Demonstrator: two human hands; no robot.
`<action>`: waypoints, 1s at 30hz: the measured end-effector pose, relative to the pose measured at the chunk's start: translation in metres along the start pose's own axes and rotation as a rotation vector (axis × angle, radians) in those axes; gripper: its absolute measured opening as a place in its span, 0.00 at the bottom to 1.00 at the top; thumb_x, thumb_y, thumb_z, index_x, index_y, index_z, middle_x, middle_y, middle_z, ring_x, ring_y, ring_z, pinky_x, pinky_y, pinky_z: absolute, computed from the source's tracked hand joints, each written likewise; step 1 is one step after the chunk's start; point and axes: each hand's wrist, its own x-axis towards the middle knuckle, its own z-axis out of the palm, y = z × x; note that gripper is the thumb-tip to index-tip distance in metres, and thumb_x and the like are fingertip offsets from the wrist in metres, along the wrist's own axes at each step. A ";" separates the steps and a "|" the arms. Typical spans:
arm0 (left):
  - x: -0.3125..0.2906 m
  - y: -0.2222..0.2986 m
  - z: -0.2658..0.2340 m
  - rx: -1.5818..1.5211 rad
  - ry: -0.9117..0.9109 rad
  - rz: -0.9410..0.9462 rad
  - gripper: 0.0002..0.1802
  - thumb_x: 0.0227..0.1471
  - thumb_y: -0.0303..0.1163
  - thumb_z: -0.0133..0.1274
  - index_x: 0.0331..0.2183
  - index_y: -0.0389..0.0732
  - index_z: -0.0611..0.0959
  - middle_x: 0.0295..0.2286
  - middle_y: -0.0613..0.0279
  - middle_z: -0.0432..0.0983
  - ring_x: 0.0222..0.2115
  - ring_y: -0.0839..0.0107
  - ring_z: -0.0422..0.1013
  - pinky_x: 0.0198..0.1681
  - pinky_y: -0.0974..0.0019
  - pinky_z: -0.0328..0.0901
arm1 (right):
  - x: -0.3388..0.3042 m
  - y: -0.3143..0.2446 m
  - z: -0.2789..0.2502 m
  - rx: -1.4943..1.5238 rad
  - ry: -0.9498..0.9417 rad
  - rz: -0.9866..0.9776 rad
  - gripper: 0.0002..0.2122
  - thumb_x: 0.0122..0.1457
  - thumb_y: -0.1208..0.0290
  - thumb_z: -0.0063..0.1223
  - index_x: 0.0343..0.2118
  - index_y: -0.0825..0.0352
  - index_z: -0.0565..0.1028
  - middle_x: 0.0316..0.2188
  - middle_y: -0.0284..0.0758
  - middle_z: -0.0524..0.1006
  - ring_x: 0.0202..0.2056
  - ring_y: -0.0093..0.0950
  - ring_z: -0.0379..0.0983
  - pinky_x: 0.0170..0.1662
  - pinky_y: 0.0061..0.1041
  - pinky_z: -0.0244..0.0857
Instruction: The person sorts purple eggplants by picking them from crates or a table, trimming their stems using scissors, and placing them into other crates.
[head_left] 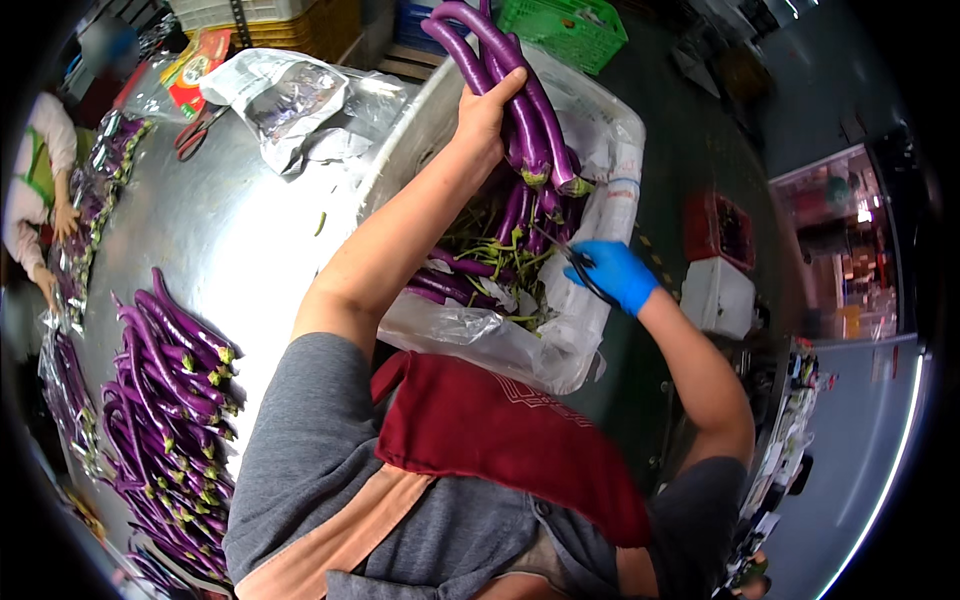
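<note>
My bare left hand (488, 108) is closed round several long purple eggplants (538, 120), their green stem ends pointing down toward the crate. In my right hand (617, 274), which wears a blue glove, is a pair of dark-handled scissors (556, 242). The blades point left, just below the stem ends of the held eggplants; I cannot tell whether they touch a stem. Beneath both hands stands a large white crate (628, 135) lined with clear plastic. More eggplants (440, 290) and a tangle of green stems (492, 252) lie in it.
A metal table (270, 215) on the left bears a pile of eggplants (165, 390), red-handled scissors (190, 138) and plastic bags (285, 95). Another person (45, 165) handles bagged eggplants at its far left. A green crate (565, 30) and white box (718, 298) stand beyond.
</note>
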 end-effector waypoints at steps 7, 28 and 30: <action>-0.043 0.115 -0.040 -0.127 -0.042 -0.001 0.18 0.39 0.37 0.60 0.32 0.39 0.75 0.27 0.62 0.74 0.26 0.70 0.71 0.33 0.66 0.68 | -0.025 0.040 0.021 0.613 0.110 0.240 0.12 0.49 0.77 0.52 0.38 0.69 0.70 0.24 0.30 0.72 0.21 0.17 0.65 0.23 0.16 0.60; -0.459 0.425 -0.385 1.517 1.236 -0.220 0.51 0.34 0.48 0.61 0.52 0.28 0.56 0.45 0.48 0.63 0.46 0.61 0.61 0.49 0.65 0.55 | 0.038 0.010 0.020 1.068 0.067 0.156 0.09 0.52 0.73 0.50 0.38 0.65 0.71 0.16 0.26 0.69 0.12 0.11 0.61 0.13 0.11 0.54; -0.485 0.474 -0.431 1.853 1.196 -0.243 0.54 0.34 0.51 0.61 0.53 0.29 0.53 0.48 0.45 0.60 0.50 0.58 0.58 0.52 0.63 0.52 | 0.022 0.034 0.025 1.255 0.204 0.149 0.09 0.53 0.73 0.50 0.38 0.65 0.71 0.15 0.27 0.68 0.09 0.12 0.58 0.10 0.11 0.50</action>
